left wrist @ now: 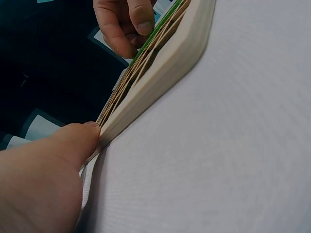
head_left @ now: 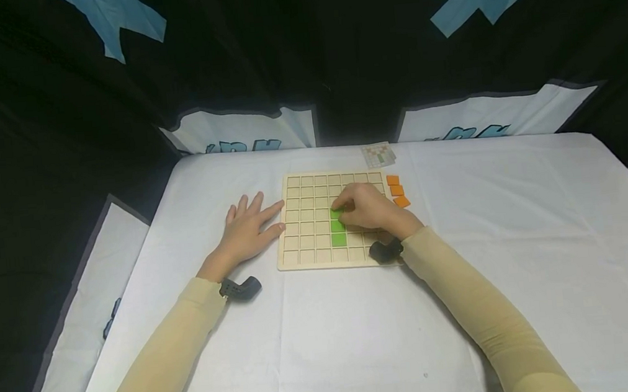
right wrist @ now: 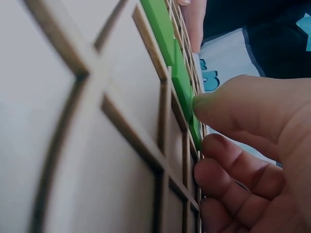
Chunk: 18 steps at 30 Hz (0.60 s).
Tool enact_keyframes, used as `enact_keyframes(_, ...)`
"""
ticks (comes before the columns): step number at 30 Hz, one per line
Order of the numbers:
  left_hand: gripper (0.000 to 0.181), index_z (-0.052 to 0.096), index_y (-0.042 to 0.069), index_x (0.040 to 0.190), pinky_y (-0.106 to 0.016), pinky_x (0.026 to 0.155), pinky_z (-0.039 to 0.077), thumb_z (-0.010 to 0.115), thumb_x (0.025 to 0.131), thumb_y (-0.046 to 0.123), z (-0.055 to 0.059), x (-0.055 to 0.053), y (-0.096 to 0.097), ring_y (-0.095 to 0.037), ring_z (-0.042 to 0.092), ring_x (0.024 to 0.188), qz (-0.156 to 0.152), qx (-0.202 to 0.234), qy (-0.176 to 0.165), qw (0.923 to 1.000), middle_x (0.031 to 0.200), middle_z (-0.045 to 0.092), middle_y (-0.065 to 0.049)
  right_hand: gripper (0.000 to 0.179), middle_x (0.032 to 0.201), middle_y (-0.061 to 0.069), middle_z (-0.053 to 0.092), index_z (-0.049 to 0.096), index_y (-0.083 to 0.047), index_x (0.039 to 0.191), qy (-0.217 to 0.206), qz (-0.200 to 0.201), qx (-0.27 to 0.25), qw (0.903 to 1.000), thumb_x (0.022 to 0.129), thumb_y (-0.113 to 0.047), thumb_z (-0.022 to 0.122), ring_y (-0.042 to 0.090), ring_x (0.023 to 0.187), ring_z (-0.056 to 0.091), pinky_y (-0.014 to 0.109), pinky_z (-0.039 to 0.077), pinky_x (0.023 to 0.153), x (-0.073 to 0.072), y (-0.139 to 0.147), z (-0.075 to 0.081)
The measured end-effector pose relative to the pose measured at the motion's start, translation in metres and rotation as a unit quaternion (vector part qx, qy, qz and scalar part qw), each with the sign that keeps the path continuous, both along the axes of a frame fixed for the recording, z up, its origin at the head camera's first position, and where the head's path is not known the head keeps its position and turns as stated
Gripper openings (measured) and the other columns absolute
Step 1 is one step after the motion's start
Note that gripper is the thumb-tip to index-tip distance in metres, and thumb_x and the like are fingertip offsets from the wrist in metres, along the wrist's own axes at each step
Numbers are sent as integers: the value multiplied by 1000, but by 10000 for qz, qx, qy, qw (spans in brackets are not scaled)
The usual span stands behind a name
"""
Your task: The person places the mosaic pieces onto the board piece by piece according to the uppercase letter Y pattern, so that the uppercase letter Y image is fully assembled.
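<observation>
A wooden grid board (head_left: 308, 259) lies on the table, with green square tiles (head_left: 338, 239) lined up in one column of its cells. My right hand (head_left: 368, 207) reaches over the board from the right, thumb and index finger pinching the far green tile (right wrist: 196, 135) of that column. Its other fingers curl low over the cells in the right wrist view. On the left, my left hand (head_left: 244, 230) rests on the table with fingers spread. Its thumb (left wrist: 80, 141) touches the board's side edge in the left wrist view, and its index fingertip is at the same edge.
Three orange tiles (head_left: 396, 190) lie just off the board's right edge. A small printed card stack (head_left: 379, 155) with a grid pattern sits behind the board. White cloth (head_left: 519, 234) covers the table, and a dark curtain (head_left: 301, 47) hangs behind it.
</observation>
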<state>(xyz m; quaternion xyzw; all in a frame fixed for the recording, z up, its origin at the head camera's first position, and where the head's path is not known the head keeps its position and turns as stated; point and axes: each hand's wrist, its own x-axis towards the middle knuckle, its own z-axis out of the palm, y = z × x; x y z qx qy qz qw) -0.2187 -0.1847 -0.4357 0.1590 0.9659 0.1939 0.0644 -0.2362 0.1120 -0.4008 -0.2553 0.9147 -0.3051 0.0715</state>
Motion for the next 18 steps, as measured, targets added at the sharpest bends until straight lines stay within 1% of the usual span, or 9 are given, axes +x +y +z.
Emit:
enact_keyframes(5,62,40,25,158,-69,125,-2,49,102,50,0,1,0,-52,1,157,9,3,47,10000,170,15,-24,31,114,11,76,78,-4,114,90,4,-134,9999,84,-5,73,25,105,66,41,54,97,0,11,2)
enact_keyframes(8,61,41,25,157,-69,124,-1,50,102,50,0,1,0,-53,2,156,-9,19,96,10000,170,16,-24,30,113,12,75,77,-3,115,49,-141,-225,9996,85,-5,73,27,102,66,40,54,91,2,23,7)
enact_keyframes(9,61,41,25,157,-70,124,-1,50,102,49,1,2,0,-53,3,156,-13,28,108,9999,170,16,-24,30,113,13,75,77,-2,115,59,-208,-247,9995,85,-4,72,27,100,66,40,54,90,3,27,9)
enact_keyframes(11,61,41,25,157,-70,124,-1,50,102,49,1,2,1,-53,3,156,-21,48,108,9999,170,16,-24,30,112,14,74,76,-2,116,-2,-393,-248,9989,86,-5,71,26,94,64,37,55,81,5,38,12)
enact_keyframes(13,61,41,25,157,-69,124,-2,50,102,50,1,2,1,-53,2,156,-14,38,79,10000,170,16,-23,31,109,15,73,75,-2,118,-113,-591,-250,9979,87,-5,70,25,82,65,33,55,71,6,49,15)
enact_keyframes(15,61,41,25,157,-70,124,-2,49,102,50,1,2,1,-53,2,156,-8,11,65,10000,170,15,-23,31,107,16,72,74,-2,118,-142,-753,-194,9969,88,-6,69,23,78,63,30,53,66,8,60,16)
enact_keyframes(17,61,41,25,158,-69,124,-2,48,103,51,0,1,1,-53,2,156,-9,-3,49,10000,170,15,-23,30,105,16,70,74,-1,118,-148,-887,-155,9958,88,-6,69,23,77,62,29,51,65,9,69,17)
enact_keyframes(18,61,40,25,158,-69,124,-2,48,103,51,0,1,1,-53,2,156,-2,-20,48,10000,170,15,-23,30,104,17,70,74,-1,117,-103,-922,-122,9956,88,-6,69,24,78,63,30,51,68,9,74,17)
